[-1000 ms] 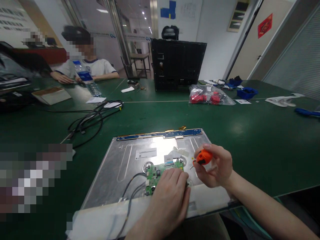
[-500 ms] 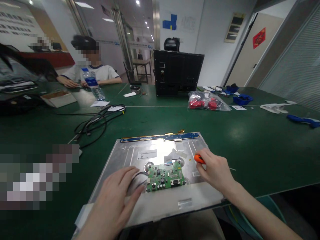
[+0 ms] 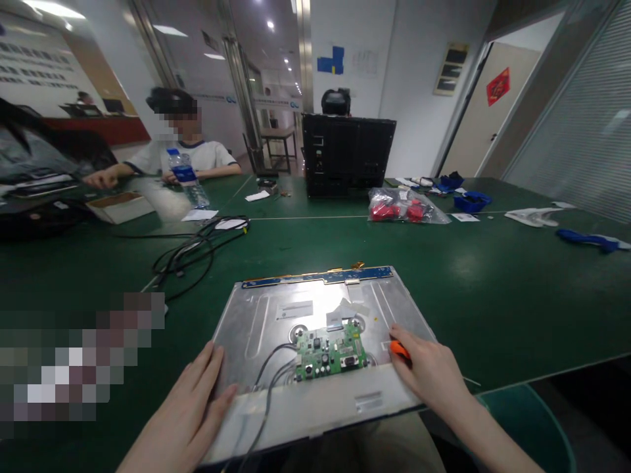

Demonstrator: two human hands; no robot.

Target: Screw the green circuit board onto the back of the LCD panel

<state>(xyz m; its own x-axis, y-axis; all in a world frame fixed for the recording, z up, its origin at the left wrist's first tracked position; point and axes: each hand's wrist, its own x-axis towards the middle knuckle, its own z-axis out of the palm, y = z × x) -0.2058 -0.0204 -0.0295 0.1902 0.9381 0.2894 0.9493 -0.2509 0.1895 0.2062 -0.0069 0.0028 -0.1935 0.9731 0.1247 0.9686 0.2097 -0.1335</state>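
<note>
A silver display panel (image 3: 246, 328) lies back side up before me, its near edge over the table's edge. On it sits a green circuit board (image 3: 325, 358), and a blue circuit strip (image 3: 315, 277) runs along the far edge. Black cables (image 3: 269, 387) leave the board's left side and hang over the near edge. My left hand (image 3: 185, 401) rests with fingers stretched out on the panel's left edge. In my right hand (image 3: 428, 368), near the right edge, is an orange-handled screwdriver (image 3: 400, 350); its thin shaft points away to the right, partly hidden.
Coiled black cables (image 3: 190, 253) lie on the green table (image 3: 305, 240) at left. Beyond are a water bottle (image 3: 185, 174), an open box (image 3: 121, 209), a black monitor (image 3: 348, 154) and a plastic bag with red items (image 3: 407, 207). A person (image 3: 197, 151) sits across at left.
My left hand has moved off the board's cables, left to the panel's edge, and the cables are now exposed. My right hand has come slightly nearer with the screwdriver.
</note>
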